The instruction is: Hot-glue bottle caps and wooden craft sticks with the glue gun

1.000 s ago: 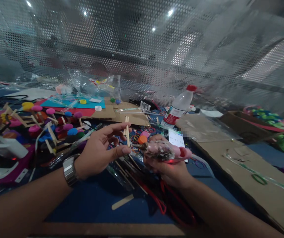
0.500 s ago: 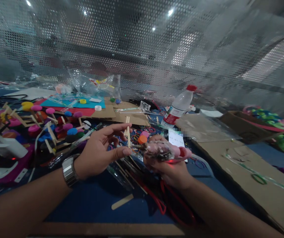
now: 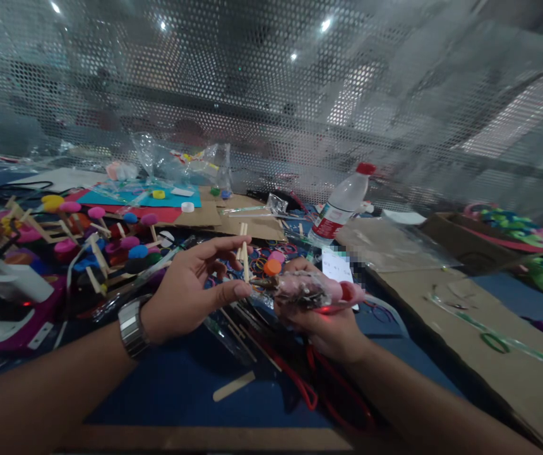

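Between the thumb and fingers of my left hand (image 3: 196, 287) are pale wooden sticks (image 3: 245, 253), held upright. My right hand (image 3: 331, 328) is wrapped round a pink hot glue gun (image 3: 304, 287), whose body has a dark, crusted wrapping and a red light glowing below. Its nozzle points left and is at the lower end of the sticks; whether it touches them I cannot tell. Orange and pink bottle caps (image 3: 272, 267) show just behind the nozzle. Under my hands lie loose sticks and red-handled scissors (image 3: 307, 385), partly hidden by my right hand.
On the left is a pile of sticks with coloured caps (image 3: 129, 243), beside a purple power strip (image 3: 11, 325). A red-capped bottle (image 3: 342, 205) leans behind my right hand. Cardboard (image 3: 503, 316) and a box of bright pieces (image 3: 470, 243) lie right. One flat craft stick (image 3: 233, 386) is in front.
The glue gun has shifted very slightly, its nozzle still by the sticks' lower end. My left hand and the sticks look nearly unmoved.
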Available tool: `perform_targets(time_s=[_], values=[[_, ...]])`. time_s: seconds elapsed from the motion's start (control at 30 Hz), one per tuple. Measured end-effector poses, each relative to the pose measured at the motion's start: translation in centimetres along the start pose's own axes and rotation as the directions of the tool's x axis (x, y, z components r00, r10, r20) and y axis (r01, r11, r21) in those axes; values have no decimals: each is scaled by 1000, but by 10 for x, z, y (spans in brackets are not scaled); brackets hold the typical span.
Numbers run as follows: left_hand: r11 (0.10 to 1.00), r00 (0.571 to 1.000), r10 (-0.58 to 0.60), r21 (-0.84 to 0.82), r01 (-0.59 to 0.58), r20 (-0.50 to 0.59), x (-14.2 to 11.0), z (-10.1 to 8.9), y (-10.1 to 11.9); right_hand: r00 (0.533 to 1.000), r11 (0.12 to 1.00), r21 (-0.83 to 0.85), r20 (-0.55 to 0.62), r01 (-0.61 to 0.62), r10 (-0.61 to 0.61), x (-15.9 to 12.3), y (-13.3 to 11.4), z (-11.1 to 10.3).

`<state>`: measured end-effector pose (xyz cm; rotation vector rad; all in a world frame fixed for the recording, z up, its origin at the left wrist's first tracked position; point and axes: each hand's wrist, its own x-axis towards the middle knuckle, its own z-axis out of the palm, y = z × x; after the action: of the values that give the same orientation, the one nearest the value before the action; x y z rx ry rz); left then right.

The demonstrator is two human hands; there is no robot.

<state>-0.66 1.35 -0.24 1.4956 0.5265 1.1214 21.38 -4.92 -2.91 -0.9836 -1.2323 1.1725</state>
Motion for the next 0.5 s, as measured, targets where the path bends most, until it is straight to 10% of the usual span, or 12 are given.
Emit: perform_targets(time_s=[0.5], values=[[1000,1000,19,6,-19,9,-1,0,-1,999,999,-31,34,26,-25,1,-1,0]])
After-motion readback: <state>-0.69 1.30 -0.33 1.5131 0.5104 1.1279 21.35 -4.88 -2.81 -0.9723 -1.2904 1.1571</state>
